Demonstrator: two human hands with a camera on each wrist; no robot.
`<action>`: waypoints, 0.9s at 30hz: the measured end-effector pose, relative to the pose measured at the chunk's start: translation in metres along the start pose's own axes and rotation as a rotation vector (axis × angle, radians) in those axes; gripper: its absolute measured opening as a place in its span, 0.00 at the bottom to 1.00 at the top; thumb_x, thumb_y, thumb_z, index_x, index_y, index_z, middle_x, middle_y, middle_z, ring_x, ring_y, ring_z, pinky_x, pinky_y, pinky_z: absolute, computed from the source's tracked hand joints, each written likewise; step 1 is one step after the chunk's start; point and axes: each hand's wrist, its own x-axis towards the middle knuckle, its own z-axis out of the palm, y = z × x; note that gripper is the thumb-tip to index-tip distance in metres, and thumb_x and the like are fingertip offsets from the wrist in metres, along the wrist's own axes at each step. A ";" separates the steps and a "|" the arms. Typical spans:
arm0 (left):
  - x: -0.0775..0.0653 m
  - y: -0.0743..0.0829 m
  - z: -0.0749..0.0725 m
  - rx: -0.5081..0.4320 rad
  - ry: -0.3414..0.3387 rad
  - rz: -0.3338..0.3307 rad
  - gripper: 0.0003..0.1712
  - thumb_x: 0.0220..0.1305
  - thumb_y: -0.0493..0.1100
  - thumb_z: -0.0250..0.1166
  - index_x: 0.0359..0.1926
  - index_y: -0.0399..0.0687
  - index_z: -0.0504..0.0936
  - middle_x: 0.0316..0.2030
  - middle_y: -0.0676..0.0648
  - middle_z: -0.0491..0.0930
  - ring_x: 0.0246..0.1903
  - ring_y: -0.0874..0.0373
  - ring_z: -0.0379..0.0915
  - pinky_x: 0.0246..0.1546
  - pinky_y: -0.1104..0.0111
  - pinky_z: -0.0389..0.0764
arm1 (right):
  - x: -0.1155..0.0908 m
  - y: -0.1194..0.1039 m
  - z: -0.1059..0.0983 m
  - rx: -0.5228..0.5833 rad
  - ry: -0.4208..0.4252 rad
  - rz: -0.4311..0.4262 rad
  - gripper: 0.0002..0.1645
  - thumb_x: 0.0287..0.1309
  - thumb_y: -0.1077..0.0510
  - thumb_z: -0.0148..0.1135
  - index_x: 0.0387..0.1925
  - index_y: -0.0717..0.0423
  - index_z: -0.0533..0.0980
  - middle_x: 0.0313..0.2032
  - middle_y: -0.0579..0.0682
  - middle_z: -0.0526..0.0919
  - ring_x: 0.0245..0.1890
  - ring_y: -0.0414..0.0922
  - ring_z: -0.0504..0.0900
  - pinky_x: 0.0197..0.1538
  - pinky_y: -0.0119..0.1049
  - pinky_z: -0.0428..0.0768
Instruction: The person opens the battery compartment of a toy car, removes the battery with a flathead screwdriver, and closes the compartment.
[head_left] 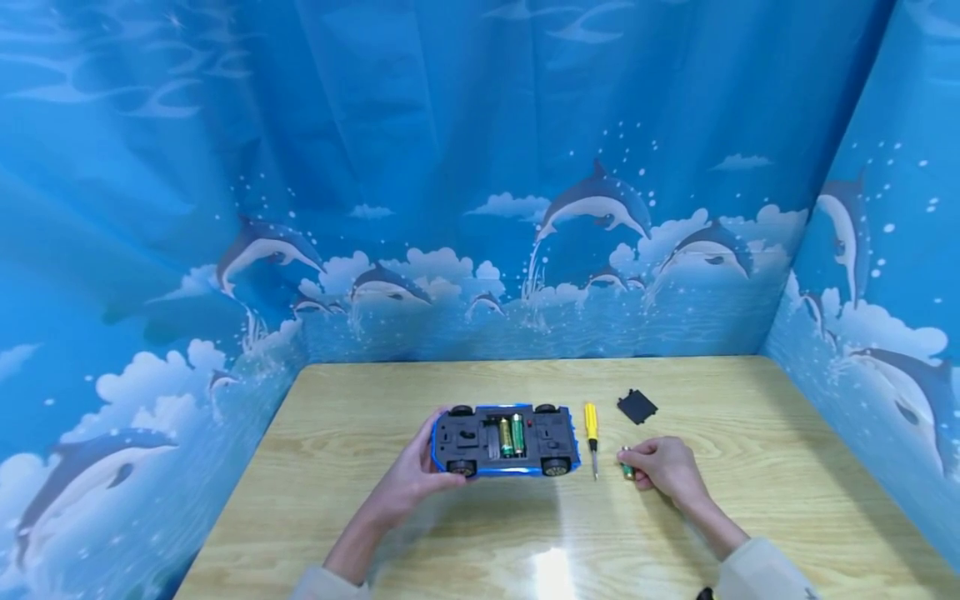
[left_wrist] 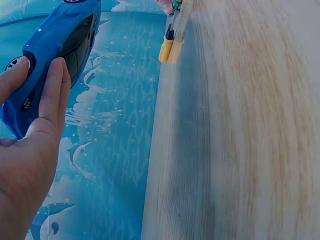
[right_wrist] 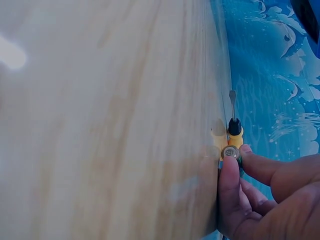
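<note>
A blue toy car (head_left: 480, 454) is held by its left end in my left hand (head_left: 408, 483), its black underside facing the head camera. Two green-and-gold batteries (head_left: 517, 435) lie side by side in its uncovered battery compartment (head_left: 493, 437). In the left wrist view, the thumb and fingers grip the blue body (left_wrist: 62, 37) from both sides. My right hand (head_left: 667, 468) pinches a green battery (head_left: 627, 468) between thumb and fingers, close over the table. The right wrist view shows the battery's round metal end (right_wrist: 230, 152) between the fingertips.
A yellow-handled screwdriver (head_left: 591, 425) lies on the wooden table (head_left: 352, 392) between the car and my right hand. Beyond that hand lies a black battery cover (head_left: 637, 407). Blue dolphin-printed curtains (head_left: 420, 167) enclose the table at the back and sides.
</note>
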 end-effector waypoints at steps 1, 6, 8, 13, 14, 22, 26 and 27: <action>0.000 0.000 0.000 -0.001 -0.002 0.003 0.61 0.56 0.22 0.67 0.83 0.47 0.43 0.72 0.27 0.56 0.59 0.40 0.74 0.58 0.53 0.84 | 0.000 0.000 0.000 0.007 0.002 0.007 0.12 0.59 0.62 0.73 0.37 0.70 0.84 0.23 0.52 0.85 0.19 0.42 0.82 0.25 0.36 0.89; -0.001 -0.001 0.000 -0.012 -0.011 0.014 0.62 0.55 0.22 0.67 0.83 0.47 0.43 0.73 0.27 0.56 0.59 0.40 0.74 0.57 0.52 0.84 | 0.000 0.001 0.001 0.028 0.009 0.011 0.10 0.59 0.64 0.73 0.36 0.70 0.83 0.23 0.53 0.84 0.19 0.42 0.83 0.26 0.36 0.89; -0.001 -0.002 0.000 -0.014 -0.015 0.015 0.62 0.55 0.21 0.67 0.83 0.48 0.43 0.73 0.28 0.56 0.59 0.39 0.74 0.57 0.50 0.84 | -0.001 0.001 0.001 0.033 0.013 0.012 0.10 0.59 0.64 0.73 0.35 0.70 0.83 0.23 0.53 0.84 0.19 0.42 0.83 0.26 0.37 0.89; -0.001 -0.002 0.000 -0.017 -0.005 -0.001 0.61 0.56 0.21 0.66 0.83 0.50 0.43 0.74 0.29 0.55 0.60 0.38 0.74 0.57 0.50 0.84 | -0.002 0.000 0.002 0.045 0.012 0.019 0.10 0.60 0.64 0.73 0.36 0.70 0.83 0.24 0.53 0.84 0.19 0.42 0.83 0.26 0.37 0.89; -0.001 -0.002 0.000 -0.017 -0.003 -0.003 0.61 0.56 0.22 0.66 0.83 0.50 0.43 0.74 0.30 0.55 0.60 0.39 0.74 0.57 0.50 0.84 | -0.002 0.000 0.002 0.047 0.012 0.022 0.10 0.60 0.64 0.72 0.36 0.70 0.83 0.24 0.54 0.84 0.19 0.42 0.83 0.26 0.37 0.89; -0.001 -0.003 0.000 -0.028 -0.020 0.009 0.62 0.56 0.22 0.67 0.83 0.47 0.41 0.73 0.27 0.54 0.60 0.38 0.74 0.57 0.49 0.84 | -0.002 -0.001 0.001 0.073 0.009 0.020 0.13 0.60 0.63 0.72 0.39 0.73 0.82 0.24 0.54 0.84 0.19 0.42 0.83 0.26 0.37 0.89; -0.001 -0.003 -0.001 -0.027 -0.025 0.014 0.62 0.56 0.22 0.66 0.83 0.44 0.40 0.73 0.26 0.53 0.60 0.38 0.73 0.56 0.50 0.84 | -0.001 0.000 0.000 0.090 0.003 0.012 0.16 0.63 0.62 0.71 0.42 0.75 0.81 0.24 0.54 0.84 0.20 0.42 0.83 0.26 0.38 0.90; -0.001 -0.003 -0.001 -0.027 -0.025 0.015 0.62 0.57 0.22 0.66 0.83 0.44 0.40 0.73 0.26 0.53 0.60 0.38 0.74 0.56 0.50 0.84 | -0.001 0.000 -0.001 0.093 0.001 0.011 0.16 0.64 0.62 0.70 0.42 0.75 0.81 0.24 0.54 0.84 0.20 0.43 0.83 0.26 0.38 0.90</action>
